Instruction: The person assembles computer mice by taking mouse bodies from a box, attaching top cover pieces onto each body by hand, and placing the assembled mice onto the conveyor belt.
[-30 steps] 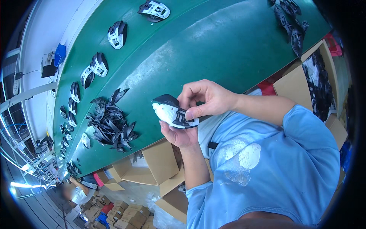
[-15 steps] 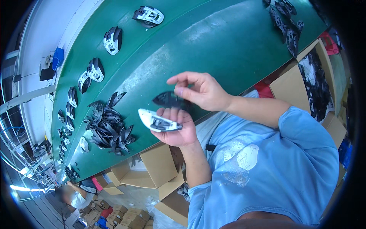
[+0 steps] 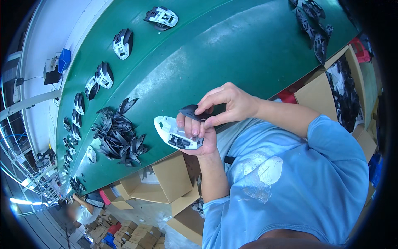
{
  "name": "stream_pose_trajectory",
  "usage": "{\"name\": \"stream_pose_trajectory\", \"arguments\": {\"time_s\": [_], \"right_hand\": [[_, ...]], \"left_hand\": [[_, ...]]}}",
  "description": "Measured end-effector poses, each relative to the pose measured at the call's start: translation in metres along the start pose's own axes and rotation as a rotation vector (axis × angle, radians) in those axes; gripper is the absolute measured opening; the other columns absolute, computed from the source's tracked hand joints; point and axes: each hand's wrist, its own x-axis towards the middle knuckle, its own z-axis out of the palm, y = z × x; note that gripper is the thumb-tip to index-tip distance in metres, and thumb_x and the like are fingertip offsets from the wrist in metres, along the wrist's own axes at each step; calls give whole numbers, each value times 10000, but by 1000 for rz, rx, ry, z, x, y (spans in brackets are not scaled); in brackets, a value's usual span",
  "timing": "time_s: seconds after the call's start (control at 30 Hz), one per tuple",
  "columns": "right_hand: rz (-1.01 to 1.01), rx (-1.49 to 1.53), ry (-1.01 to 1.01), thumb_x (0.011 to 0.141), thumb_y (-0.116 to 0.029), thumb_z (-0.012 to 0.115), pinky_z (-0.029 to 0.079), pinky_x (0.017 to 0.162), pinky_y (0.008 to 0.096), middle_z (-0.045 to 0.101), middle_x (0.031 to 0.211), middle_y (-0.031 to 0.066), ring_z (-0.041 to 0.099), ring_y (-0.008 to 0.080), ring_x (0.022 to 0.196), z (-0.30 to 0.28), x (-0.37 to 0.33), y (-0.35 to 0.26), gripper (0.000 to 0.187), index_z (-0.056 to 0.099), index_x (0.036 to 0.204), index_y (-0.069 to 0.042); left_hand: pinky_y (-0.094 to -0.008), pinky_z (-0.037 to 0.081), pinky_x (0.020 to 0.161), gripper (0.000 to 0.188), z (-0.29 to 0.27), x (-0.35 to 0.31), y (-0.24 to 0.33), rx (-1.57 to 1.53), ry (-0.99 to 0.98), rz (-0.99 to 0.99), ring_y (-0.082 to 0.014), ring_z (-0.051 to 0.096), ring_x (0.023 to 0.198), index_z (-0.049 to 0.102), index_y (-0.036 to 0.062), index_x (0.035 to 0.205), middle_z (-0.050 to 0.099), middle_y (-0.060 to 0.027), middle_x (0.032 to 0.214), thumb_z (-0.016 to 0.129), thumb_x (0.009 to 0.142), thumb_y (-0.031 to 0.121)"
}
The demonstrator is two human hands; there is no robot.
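My left hand (image 3: 203, 139) is closed around a white plastic shell (image 3: 168, 129), rounded and pointed at one end like a computer mouse body. Its inner side faces up and shows a dark slotted part. My right hand (image 3: 230, 103) pinches a curved black plastic piece (image 3: 190, 111) between thumb and fingers, just above the shell. My left fingertips curl up beside the black piece; whether they also touch it I cannot tell.
On the green table (image 3: 232, 54) lies a heap of black pieces (image 3: 118, 137), left of my hands. White-and-black shells (image 3: 123, 43) form a line along the far side. More black parts (image 3: 313, 29) lie far right. Open cardboard boxes (image 3: 166, 180) stand by the near edge. A person (image 3: 85, 211) is at lower left.
My right hand has come down and closed on the black piece, which was beside my left fingers. The white shell has turned, so more of its inside shows.
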Motion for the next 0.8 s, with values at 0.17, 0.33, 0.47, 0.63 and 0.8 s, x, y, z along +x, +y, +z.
{"name": "stream_pose_trajectory", "arguments": {"time_s": [0.17,0.33,0.47,0.63,0.8], "right_hand": [[-76,-67,186,843,7,760,584,686,273,771,889,114,738,175,749,-11,7,-18,242,765,1084,-11],[-15,69,141,879,20,727,584,778,290,773,919,112,741,175,815,7,16,-24,184,767,1057,-6],[84,332,130,895,14,712,574,843,308,771,986,131,736,214,918,15,18,-29,188,762,1075,-7],[-36,12,29,876,-7,742,577,833,317,767,1039,144,731,242,949,18,21,-21,240,753,1116,-10],[-247,-95,96,810,-106,826,591,765,328,758,1062,162,737,259,883,16,19,-18,285,775,1077,-18]], "left_hand": [[-331,520,777,439,8,-7,7,568,284,211,-187,606,861,589,93,974,603,-25,844,554,956,530],[-406,544,940,528,22,-10,4,612,367,292,-246,670,1084,662,86,1088,711,-85,1100,485,985,573],[-429,536,959,658,9,-6,9,751,449,380,-260,659,1115,638,76,1226,691,-96,1163,442,991,658],[-437,506,1009,714,13,-6,-6,995,420,489,-266,615,1176,520,56,1342,612,-127,1266,486,974,667],[-417,506,1012,712,16,-7,-11,1098,387,507,-257,602,1200,513,46,1358,613,-118,1264,495,981,650]]}}
